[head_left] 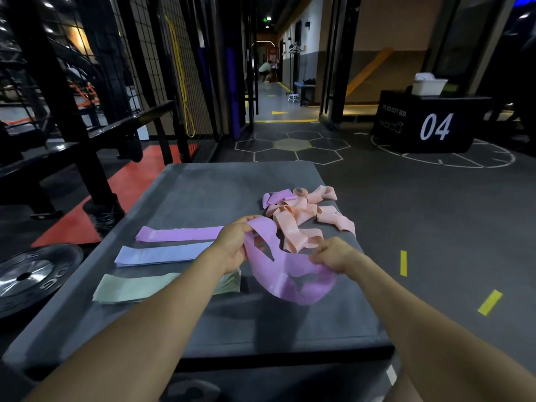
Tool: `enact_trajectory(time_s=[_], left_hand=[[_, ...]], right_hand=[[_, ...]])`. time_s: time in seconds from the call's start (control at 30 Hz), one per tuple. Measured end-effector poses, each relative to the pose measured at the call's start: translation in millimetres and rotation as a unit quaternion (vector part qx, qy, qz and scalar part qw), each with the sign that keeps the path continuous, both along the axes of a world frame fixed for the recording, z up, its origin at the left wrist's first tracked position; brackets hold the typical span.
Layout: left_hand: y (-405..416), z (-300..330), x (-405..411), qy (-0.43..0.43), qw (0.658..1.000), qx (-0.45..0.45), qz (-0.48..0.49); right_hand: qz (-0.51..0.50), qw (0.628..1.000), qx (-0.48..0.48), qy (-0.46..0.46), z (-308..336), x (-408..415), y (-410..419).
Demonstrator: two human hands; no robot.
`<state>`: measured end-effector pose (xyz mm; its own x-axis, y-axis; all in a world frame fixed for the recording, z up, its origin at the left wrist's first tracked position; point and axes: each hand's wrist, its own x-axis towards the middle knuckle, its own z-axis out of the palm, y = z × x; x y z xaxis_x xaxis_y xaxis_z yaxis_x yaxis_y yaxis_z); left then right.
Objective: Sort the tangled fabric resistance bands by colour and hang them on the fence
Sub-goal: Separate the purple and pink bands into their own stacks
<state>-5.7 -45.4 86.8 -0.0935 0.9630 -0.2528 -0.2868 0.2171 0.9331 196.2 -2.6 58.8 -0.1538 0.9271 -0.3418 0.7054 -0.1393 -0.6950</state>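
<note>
Fingers (pixel 246 227) of the left hand (pixel 232 245) and right hand (pixel 333 253) clamp a looped purple band (pixel 278 265) above the grey bench (pixel 203 192), beside flat purple (pixel 179 234), blue (pixel 162 254) and green (pixel 136 287) bands and a peach tangle (pixel 301 216).

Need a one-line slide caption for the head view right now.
Both hands hold a purple band over the grey mat, beside three flattened bands and a peach tangle.
</note>
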Motion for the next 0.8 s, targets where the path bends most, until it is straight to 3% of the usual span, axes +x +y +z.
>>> enact_trajectory(time_s=[0.1, 0.17, 0.33, 0.5, 0.6, 0.8], left_hand=[[0.7, 0.8, 2.0, -0.026, 0.999, 0.010, -0.027], [0.8, 2.4, 4.1, -0.036, 0.998, 0.014, -0.044], [-0.4, 5.3, 5.2, -0.032, 0.997, 0.021, -0.067], [2.0, -2.9, -3.1, 0.085, 0.995, 0.007, -0.060], [0.7, -10.9, -4.8, 0.190, 0.977, -0.018, -0.095], [-5.7, -10.5, 3.3, 0.251, 0.953, -0.028, -0.167]], right_hand=[[0.036, 0.996, 0.077, -0.033, -1.2, -12.4, 1.0], [0.045, 0.991, 0.124, 0.024, 0.1, -23.3, 1.6], [0.085, 0.975, 0.114, 0.168, 10.4, -44.5, -2.2], [0.009, 0.930, 0.015, 0.368, 11.9, -37.3, 0.2], [-0.032, 0.912, 0.014, 0.409, 15.3, -29.4, 1.3], [-0.141, 0.872, 0.038, 0.468, 20.3, -23.1, 2.6]])
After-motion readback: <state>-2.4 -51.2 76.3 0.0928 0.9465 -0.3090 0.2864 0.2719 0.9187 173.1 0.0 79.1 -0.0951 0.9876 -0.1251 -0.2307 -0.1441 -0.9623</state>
